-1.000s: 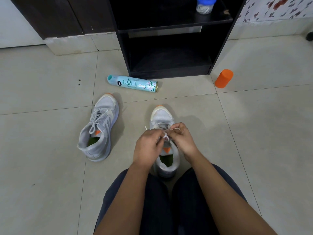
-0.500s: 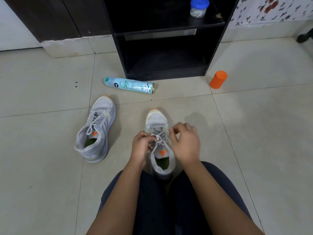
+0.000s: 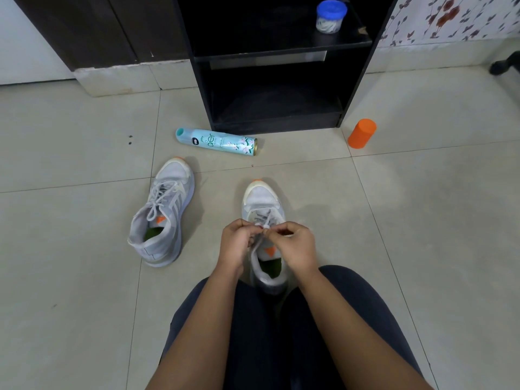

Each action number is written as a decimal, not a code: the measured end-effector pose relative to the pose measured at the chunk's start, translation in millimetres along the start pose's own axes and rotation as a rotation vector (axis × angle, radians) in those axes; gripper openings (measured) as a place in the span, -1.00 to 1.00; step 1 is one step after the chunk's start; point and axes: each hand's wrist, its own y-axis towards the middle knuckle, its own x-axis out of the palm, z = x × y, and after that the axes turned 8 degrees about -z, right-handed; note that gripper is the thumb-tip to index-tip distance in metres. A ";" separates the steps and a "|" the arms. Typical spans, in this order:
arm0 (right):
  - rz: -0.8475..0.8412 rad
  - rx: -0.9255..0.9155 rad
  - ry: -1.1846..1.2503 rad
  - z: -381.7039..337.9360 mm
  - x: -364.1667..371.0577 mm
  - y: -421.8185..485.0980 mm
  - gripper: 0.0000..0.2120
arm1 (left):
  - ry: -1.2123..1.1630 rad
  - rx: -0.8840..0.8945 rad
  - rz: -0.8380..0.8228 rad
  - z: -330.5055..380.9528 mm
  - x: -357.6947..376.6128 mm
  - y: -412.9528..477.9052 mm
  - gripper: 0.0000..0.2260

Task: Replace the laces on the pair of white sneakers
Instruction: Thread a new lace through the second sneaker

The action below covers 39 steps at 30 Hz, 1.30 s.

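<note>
Sitting toe-out on the tiled floor between the dark-trousered legs, one white sneaker is being worked on: its lace is pinched just above the tongue by both hands, which are brought together fingertip to fingertip. The left hand is curled tight, with the lace caught between thumb and fingers, and the right hand is curled the same way, a bit of lace nipped at its fingertips. What the lace looks like under there can't be told, since it's hidden by the fingers. The second sneaker is parked off to the left, well apart, with laces threaded through it. Further back a teal spray can is laid flat near a black shelf unit, an orange cylinder is stood to the right of it, and a blue-lidded jar is kept on the upper shelf.
</note>
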 end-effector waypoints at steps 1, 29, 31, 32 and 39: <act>-0.010 0.012 0.048 0.0 0.1 1.6 -0.93 | 0.007 0.000 -0.006 -0.4 -0.2 -0.2 -0.81; -0.071 -0.069 -0.621 8.2 -35.7 12.9 -0.88 | 0.614 0.185 -0.018 -25.7 -37.7 13.3 -0.91; -0.119 -0.031 -0.705 8.9 -39.4 13.9 -0.83 | 0.655 0.163 -0.088 -27.5 -42.0 11.4 -0.88; -0.136 -0.027 -0.721 8.4 -40.8 13.5 -0.82 | 0.714 0.175 -0.095 -28.5 -43.8 10.9 -0.85; -0.229 -0.041 -0.571 4.3 -33.2 6.5 -0.71 | 0.559 0.140 -0.112 -22.5 -33.2 4.7 -0.82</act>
